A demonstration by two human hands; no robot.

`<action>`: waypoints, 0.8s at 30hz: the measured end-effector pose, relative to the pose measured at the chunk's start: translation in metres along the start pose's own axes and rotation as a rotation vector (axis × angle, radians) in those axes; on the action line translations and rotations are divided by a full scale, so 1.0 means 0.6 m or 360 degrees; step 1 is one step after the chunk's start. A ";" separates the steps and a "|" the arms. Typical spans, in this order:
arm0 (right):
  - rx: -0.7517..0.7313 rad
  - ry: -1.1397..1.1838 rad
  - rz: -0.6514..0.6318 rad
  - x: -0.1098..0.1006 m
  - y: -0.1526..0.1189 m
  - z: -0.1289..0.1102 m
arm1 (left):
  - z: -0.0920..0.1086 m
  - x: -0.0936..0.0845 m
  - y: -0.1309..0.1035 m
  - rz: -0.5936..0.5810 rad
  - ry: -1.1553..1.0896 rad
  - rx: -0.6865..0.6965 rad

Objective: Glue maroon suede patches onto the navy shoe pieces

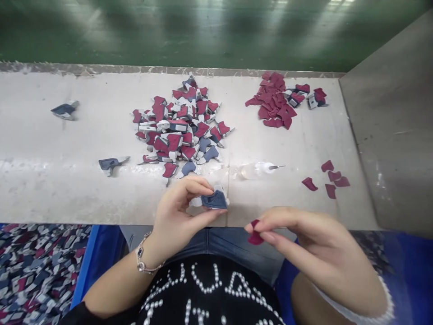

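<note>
My left hand (182, 212) pinches a blue and white plastic part (215, 200) between thumb and fingers, above the table's front edge. To its right, my right hand (297, 239) holds a small dark red piece (256, 234) by the fingertips, apart from the blue and white part. Beyond my left hand lies a heap of parts (176, 131) in white, blue and red. A clear bottle with a thin metal tip (262, 169) lies on its side on the table. Several loose red pieces (333, 177) are at the right.
On the white table (84, 194), a pile of red pieces (274, 101) lies at the back right beside a few assembled parts (317, 98). Two blue and white parts (64, 110) are apart at the left. A blue bin (83, 271) full of parts stands below left. A grey panel (395, 113) borders the right.
</note>
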State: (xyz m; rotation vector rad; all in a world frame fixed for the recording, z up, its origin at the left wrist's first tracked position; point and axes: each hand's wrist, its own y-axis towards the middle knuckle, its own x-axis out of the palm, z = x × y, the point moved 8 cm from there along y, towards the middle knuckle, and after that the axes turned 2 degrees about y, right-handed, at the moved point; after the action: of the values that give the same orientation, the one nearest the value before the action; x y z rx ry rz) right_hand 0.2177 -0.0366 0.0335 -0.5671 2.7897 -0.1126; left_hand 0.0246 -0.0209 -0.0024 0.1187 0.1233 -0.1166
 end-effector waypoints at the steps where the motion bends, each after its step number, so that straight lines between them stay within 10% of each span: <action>1: 0.0050 0.0101 0.0024 0.009 0.006 0.000 | 0.001 -0.001 -0.001 0.0023 0.0020 0.0025; 24: 0.0310 0.0702 0.0186 0.067 0.072 0.039 | 0.016 -0.021 -0.009 0.0230 0.0347 0.0356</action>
State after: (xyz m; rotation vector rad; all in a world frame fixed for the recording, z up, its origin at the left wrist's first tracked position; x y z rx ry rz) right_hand 0.1731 -0.0129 -0.0052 -0.3638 3.1740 -0.5374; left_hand 0.0127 -0.0259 0.0083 0.3632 0.3189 0.0277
